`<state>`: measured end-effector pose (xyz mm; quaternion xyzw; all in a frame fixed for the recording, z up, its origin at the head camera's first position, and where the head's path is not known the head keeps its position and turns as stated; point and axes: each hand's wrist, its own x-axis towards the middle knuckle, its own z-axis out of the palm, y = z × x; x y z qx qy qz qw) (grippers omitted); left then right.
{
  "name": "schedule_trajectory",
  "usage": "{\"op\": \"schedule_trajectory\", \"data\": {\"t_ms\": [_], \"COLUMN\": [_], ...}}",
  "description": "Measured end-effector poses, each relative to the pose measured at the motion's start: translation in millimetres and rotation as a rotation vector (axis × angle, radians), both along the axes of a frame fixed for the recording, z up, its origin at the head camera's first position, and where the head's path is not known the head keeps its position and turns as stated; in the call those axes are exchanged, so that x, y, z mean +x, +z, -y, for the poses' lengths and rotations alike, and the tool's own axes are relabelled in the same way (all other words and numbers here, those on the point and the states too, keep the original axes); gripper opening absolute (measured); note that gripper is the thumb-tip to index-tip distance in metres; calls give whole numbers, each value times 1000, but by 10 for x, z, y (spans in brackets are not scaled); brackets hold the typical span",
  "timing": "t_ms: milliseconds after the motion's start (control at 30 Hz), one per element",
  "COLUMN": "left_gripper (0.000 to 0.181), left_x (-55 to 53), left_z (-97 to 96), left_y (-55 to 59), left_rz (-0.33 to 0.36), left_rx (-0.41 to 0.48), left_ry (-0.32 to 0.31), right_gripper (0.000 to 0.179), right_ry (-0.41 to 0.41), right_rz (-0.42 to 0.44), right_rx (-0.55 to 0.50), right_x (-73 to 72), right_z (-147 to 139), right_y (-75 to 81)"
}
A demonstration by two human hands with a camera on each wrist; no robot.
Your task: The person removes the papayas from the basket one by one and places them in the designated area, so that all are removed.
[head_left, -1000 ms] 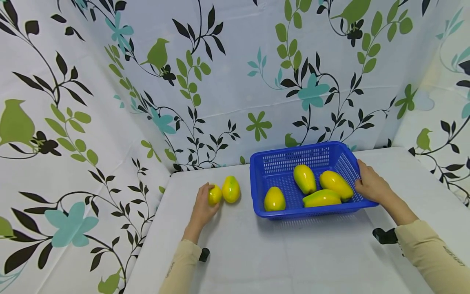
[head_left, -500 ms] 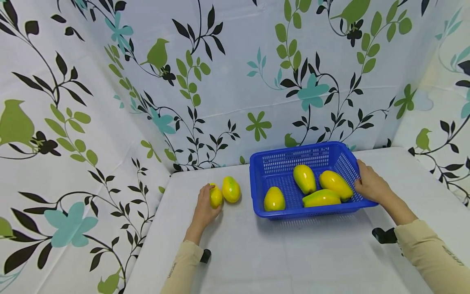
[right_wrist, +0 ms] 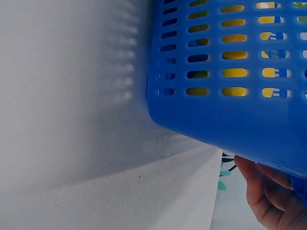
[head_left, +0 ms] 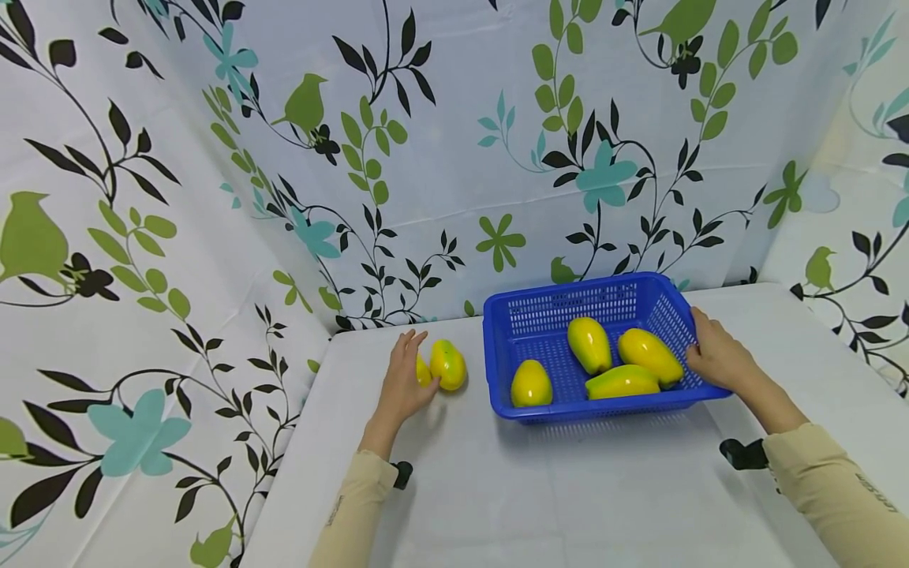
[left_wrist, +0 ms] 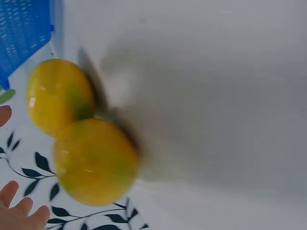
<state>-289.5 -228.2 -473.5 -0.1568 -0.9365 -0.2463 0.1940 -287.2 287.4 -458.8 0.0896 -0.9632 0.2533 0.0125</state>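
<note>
Two yellow-green mangoes stand close together left of the basket: the left mango [left_wrist: 96, 162], partly hidden behind my hand in the head view, and the right mango [head_left: 447, 365]. Beside them is my left hand [head_left: 406, 381], its fingers extended and spread apart. In the left wrist view its fingertips [left_wrist: 41, 214] show a gap from both fruits. My right hand [head_left: 724, 355] grips the right rim of a blue plastic basket [head_left: 561, 412]. Inside lie several mangoes, one mango [head_left: 531, 384] apart at the left, the others grouped toward the right.
A white cloth covers the table [head_left: 511, 497]. Behind it and at both sides hangs a patterned curtain [head_left: 440, 158] with leaves and birds. Black wrist devices show under both sleeves, one device [head_left: 743, 455] by the right.
The left hand's fingers have come off the left mango and straightened, and the hand has shifted slightly right and away from the person. The right hand and basket have stayed put.
</note>
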Motion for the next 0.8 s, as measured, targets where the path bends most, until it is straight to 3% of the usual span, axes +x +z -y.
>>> {"op": "schedule_trajectory", "data": {"t_ms": [233,533,800], "left_gripper": [81,77,75], "left_x": [-84,-161,-174], "left_z": [-208,-456,-761], "left_y": [247,448,612], "left_rz": [-47,-66,-11], "left_rx": [-52,-121,-221], "left_ry": [-63,-151,-196], "right_gripper": [74,73,74], "right_ry": [-1,24,25], "right_rz": [13,-42,-47], "right_rx": [-5,-10,-13], "right_x": [-2,-1,12], "right_z": [0,-11,-15], "right_y": [-7,-22,-18]}}
